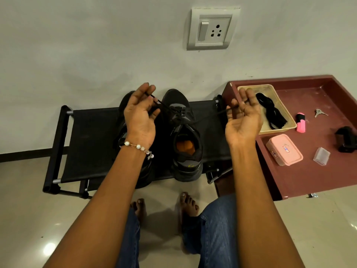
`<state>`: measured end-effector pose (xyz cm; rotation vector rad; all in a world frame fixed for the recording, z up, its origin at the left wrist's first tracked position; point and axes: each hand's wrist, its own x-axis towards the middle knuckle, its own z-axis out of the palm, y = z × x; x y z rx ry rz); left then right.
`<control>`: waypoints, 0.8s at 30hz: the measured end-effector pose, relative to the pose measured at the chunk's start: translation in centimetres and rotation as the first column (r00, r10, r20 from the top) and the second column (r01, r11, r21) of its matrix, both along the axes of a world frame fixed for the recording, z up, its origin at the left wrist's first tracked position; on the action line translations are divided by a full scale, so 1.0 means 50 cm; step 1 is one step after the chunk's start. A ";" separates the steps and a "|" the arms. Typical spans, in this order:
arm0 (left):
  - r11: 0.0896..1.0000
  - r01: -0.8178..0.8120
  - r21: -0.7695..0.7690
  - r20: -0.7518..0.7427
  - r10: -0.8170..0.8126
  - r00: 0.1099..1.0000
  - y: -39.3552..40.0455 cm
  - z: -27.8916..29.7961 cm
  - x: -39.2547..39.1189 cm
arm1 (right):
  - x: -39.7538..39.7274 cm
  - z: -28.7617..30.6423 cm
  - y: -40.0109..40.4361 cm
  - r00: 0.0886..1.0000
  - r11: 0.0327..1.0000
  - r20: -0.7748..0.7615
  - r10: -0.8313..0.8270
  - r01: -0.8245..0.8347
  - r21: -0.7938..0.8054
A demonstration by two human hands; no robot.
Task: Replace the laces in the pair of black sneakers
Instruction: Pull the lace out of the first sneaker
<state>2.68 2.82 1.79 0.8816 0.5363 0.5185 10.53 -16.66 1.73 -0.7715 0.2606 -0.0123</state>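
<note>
Two black sneakers stand side by side on a black fabric rack [90, 140]. The right sneaker [183, 136] shows an orange insole and a black lace [204, 118] threaded through its eyelets. The left sneaker [123, 105] is mostly hidden behind my left arm. My left hand [140, 115] pinches one lace end, pulled up to the left. My right hand [244, 117] pinches the other end, pulled out to the right. Both palms face up. A bundle of black laces [270, 111] lies in a beige tray [278, 130].
A maroon table [313, 176] on the right holds the tray, a pink box [284, 149], a pink highlighter [301, 122], keys [319, 113], a small clear case [321, 156] and a black object [346, 142]. A wall socket [213, 29] is above. My knees and bare feet are on the tiled floor.
</note>
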 end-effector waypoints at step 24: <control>-0.057 0.655 0.754 -0.639 0.169 0.751 -0.042 -0.040 -0.009 | -0.035 -0.028 0.052 0.748 -0.192 -0.388 0.538 -0.340 -0.921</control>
